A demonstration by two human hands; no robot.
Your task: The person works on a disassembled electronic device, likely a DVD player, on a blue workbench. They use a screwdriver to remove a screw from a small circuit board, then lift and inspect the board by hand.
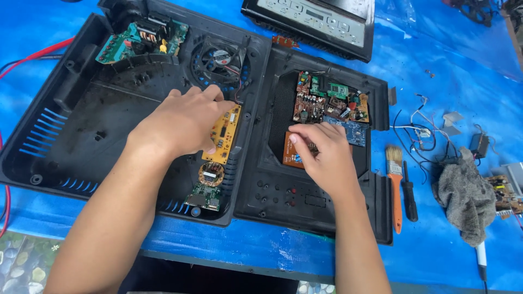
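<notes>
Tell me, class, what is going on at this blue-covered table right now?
A person works bare-handed over two opened black plastic housings on a blue sheet. The left hand rests on a yellow circuit board in the larger housing, near a small fan. The right hand touches an orange-brown board in the smaller housing, below a cluster of other boards. A paintbrush, a dark screwdriver and a grey rag lie to the right.
</notes>
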